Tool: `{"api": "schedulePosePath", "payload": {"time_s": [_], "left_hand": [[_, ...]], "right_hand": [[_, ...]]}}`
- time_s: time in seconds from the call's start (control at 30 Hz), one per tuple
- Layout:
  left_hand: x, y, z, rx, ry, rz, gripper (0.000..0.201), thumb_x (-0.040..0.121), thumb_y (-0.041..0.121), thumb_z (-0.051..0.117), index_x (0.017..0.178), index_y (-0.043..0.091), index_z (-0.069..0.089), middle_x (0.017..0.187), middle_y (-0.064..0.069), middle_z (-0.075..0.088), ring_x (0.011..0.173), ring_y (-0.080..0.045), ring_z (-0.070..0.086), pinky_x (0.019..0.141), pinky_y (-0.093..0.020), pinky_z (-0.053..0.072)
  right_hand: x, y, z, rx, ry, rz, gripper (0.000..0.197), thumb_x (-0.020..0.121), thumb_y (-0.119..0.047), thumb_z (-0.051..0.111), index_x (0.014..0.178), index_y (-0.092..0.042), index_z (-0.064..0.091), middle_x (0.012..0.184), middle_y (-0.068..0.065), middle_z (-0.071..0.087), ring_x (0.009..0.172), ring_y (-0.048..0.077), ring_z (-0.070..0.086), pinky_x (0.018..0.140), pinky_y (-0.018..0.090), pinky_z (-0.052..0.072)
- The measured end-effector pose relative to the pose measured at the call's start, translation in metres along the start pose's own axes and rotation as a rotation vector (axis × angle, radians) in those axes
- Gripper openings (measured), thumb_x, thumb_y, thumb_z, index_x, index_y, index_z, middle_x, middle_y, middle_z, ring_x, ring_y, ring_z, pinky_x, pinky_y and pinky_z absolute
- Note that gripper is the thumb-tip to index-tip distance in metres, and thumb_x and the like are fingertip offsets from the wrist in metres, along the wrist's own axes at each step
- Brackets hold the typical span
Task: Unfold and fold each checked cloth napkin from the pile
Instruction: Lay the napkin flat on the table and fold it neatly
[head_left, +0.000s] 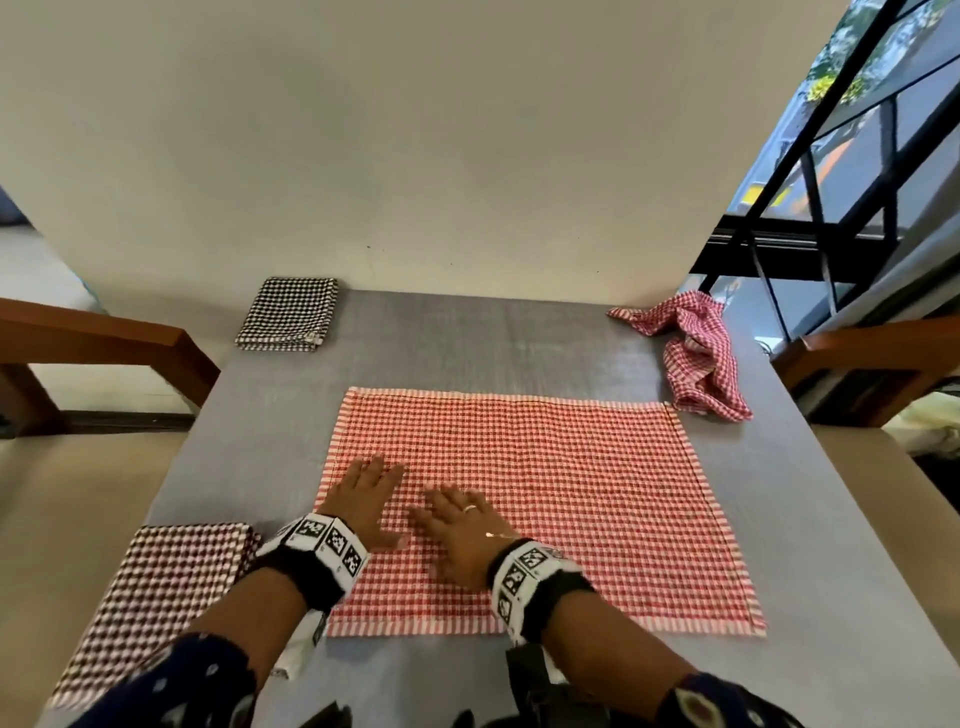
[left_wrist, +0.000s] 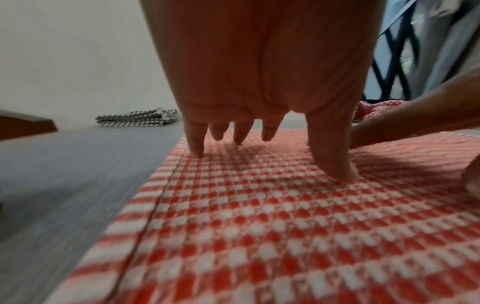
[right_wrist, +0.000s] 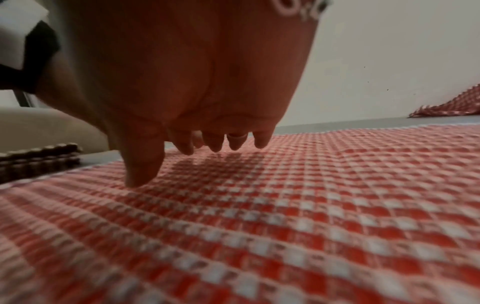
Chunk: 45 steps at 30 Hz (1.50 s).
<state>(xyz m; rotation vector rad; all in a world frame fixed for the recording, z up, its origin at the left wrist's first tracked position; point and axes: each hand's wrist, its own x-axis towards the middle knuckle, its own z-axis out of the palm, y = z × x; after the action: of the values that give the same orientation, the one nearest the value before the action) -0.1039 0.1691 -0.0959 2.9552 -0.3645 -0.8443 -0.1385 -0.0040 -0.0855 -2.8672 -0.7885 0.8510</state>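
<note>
A red-and-white checked napkin (head_left: 545, 499) lies spread flat in the middle of the grey table (head_left: 415, 338). Both hands lie palm down on its left part, fingers straight and spread. My left hand (head_left: 363, 499) is near the napkin's left hem, and my right hand (head_left: 462, 535) is just beside it. In the left wrist view the left hand (left_wrist: 259, 144) touches the napkin (left_wrist: 259, 226) with its fingertips and thumb. In the right wrist view the right hand (right_wrist: 197, 152) hovers low over the cloth (right_wrist: 285, 216), thumb tip touching it.
A folded black-checked napkin (head_left: 288, 313) sits at the back left. A folded brown-checked one (head_left: 161, 587) lies at the front left. A crumpled pink-red checked napkin (head_left: 696, 358) lies at the back right. Wooden chair arms (head_left: 104, 332) flank the table; a wall stands behind.
</note>
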Motion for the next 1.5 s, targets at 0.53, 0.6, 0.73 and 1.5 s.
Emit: {"api": "schedulePosePath", "payload": {"time_s": [0.53, 0.6, 0.73, 1.5], "left_hand": [[0.022, 0.006, -0.013, -0.082, 0.089, -0.042, 0.096, 0.078, 0.056, 0.058, 0.147, 0.023, -0.001, 0.156, -0.009, -0.007, 0.144, -0.031, -0.006, 0.118, -0.045, 0.006], [0.036, 0.010, -0.024, -0.041, 0.097, -0.032, 0.098, 0.079, 0.053, 0.058, 0.146, 0.023, -0.006, 0.156, -0.010, -0.012, 0.144, -0.031, -0.008, 0.119, -0.045, 0.006], [0.058, 0.007, -0.030, -0.027, 0.020, -0.077, 0.100, 0.076, 0.053, 0.061, 0.146, 0.023, -0.004, 0.156, -0.009, -0.011, 0.144, -0.030, -0.006, 0.118, -0.046, 0.011], [0.053, 0.085, -0.036, 0.208, -0.009, 0.250, 0.088, 0.085, 0.045, 0.055, 0.146, 0.014, -0.001, 0.156, -0.013, -0.006, 0.144, -0.031, -0.003, 0.119, -0.042, 0.009]], "right_hand": [[-0.049, 0.172, -0.008, 0.219, 0.300, 0.799, 0.068, 0.091, -0.042, 0.044, 0.142, -0.005, 0.018, 0.150, 0.026, 0.016, 0.139, 0.039, 0.012, 0.114, 0.044, 0.019], [0.004, 0.116, -0.027, 0.167, 0.307, 0.409, 0.068, 0.091, -0.041, 0.045, 0.144, -0.012, 0.014, 0.153, 0.019, 0.010, 0.142, 0.032, 0.007, 0.116, 0.040, 0.009], [0.060, 0.055, -0.047, -0.009, 0.014, 0.018, 0.069, 0.090, -0.043, 0.043, 0.145, -0.026, 0.005, 0.156, 0.005, -0.005, 0.143, 0.025, -0.007, 0.115, 0.047, -0.002], [-0.183, 0.190, 0.090, 0.791, 0.423, 1.201, 0.026, 0.080, -0.031, 0.065, 0.095, -0.013, 0.051, 0.107, 0.020, 0.064, 0.099, 0.035, 0.059, 0.084, 0.040, 0.044]]}}
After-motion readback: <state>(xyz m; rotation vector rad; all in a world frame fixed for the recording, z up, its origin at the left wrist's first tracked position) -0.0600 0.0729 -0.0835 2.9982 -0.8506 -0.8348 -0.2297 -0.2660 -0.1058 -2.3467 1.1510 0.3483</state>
